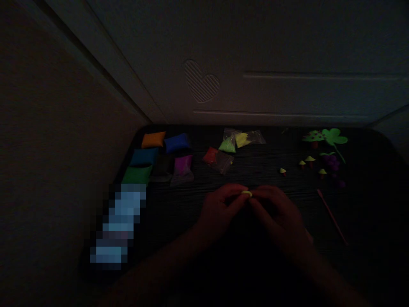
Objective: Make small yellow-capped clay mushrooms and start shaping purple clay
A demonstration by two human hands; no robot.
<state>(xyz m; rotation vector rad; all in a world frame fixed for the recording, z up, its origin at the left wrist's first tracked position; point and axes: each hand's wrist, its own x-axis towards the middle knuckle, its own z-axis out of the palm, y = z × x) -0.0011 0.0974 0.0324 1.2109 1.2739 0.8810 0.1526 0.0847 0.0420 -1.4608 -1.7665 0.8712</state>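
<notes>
A small piece of yellow modelling clay [246,194] is pinched between the fingertips of both hands, over the middle of the dark table. My left hand [222,204] grips it from the left with thumb and fingers pressed together. From the other side, my right hand [277,211] pinches the same piece. Beyond the hands lie opened bags of red clay [211,156], light green clay [228,145] and yellow clay [243,139]. The nearest finished piece is a tiny mushroom [283,171] with a yellow cap, up and right of the hands.
Several packets, among them an orange one [154,139] and a purple one [182,164], lie at left behind a blurred bright screen [121,226]. At right are more small mushrooms [309,159], a green clover shape [334,136], purple grapes [331,162] and a pink modelling tool [332,216]. A pale wall borders the table's back.
</notes>
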